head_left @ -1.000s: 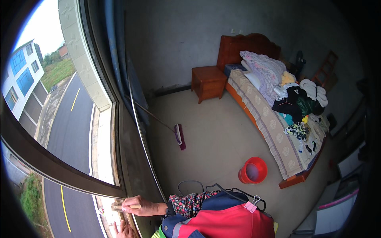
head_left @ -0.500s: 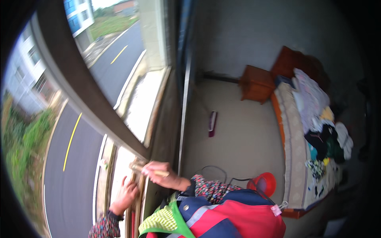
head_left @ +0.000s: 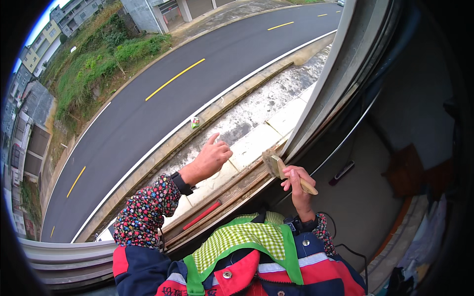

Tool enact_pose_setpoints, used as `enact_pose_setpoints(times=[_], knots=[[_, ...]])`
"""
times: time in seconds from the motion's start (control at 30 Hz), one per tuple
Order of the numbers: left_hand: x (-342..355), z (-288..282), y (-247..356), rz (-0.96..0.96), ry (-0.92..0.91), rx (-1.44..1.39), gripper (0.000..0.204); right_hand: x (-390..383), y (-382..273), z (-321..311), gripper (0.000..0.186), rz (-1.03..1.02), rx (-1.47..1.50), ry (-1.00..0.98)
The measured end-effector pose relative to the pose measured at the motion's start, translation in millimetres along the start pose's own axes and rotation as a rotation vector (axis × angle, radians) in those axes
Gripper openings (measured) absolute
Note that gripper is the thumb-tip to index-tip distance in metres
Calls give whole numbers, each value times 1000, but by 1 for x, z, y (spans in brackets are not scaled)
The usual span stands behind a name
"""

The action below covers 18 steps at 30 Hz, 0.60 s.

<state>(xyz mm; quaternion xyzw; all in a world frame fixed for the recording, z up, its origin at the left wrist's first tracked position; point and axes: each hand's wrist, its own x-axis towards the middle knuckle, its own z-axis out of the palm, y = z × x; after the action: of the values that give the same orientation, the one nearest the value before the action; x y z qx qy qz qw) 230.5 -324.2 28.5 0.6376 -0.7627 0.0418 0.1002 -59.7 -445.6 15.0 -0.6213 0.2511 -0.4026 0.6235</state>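
Track [head_left: 243, 186], left of the right grip [head_left: 297, 186]; left grip [head_left: 211, 159], empty, index extended, beyond the track; brush [head_left: 278, 166], handle clasped in the right grip, bristles at the track; lengthwise strokes, bristles low, would likely work best.

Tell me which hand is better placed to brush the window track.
Likely the right hand: it holds the brush near the window track; the left hand looks empty, over the ledge.

Floral sleeves [head_left: 148, 212], navy and red jacket [head_left: 240, 268], pale stripes [head_left: 313, 259], silver snaps [head_left: 227, 275], green checked apron [head_left: 232, 241], black wristbands [head_left: 181, 184]
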Motion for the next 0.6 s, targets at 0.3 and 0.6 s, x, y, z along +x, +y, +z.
enact_pose_setpoints(times=[0.3,0.6], knots=[[20,45,52,218,-50,-202,41,4,-5,2,20,12,-14,-4],[-21,19,56,201,-294,-203,32,1,-7,2,21,32,-18,7]])
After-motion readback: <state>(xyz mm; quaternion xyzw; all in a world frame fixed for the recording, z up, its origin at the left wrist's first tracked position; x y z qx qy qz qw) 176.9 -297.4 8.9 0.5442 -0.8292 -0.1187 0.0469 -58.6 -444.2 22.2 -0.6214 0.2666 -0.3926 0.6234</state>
